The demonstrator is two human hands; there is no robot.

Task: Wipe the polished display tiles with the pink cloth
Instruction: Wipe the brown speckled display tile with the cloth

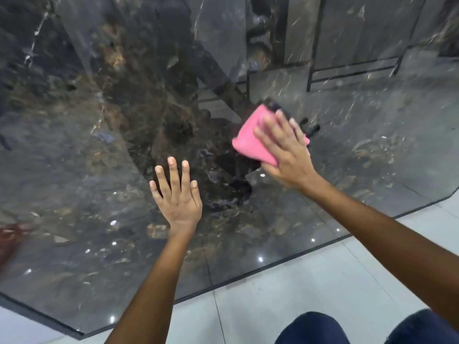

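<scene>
1. Right hand (285, 150): lay flat with fingers spread and straight, pressed on the pink cloth (250, 140), pinning it against the glossy surface; nothing curled around the fabric.
2. Pink cloth: sat folded under the right palm and fingers, right of centre on the dark polished tile (99, 170), with its upper-left part peeking out past the fingertips.
3. Left hand (177, 194): released, fingers straight and fanned, placed against the same tile, lower than and to the left of the cloth, well apart from it; grasped nothing.
4. Dark polished tile: marbled in black, brown and grey, mirrored the hands, spots of light and a black metal rack (347, 70).
5. Pale floor tiles (248, 306): ran along the lower edge of the dark slab.
6. Dark blue trouser knees (313, 328): showed at the bottom right, over the pale floor.
7. Blurred reddish patch (10, 234): seen at the far left edge, too smeared to identify.
</scene>
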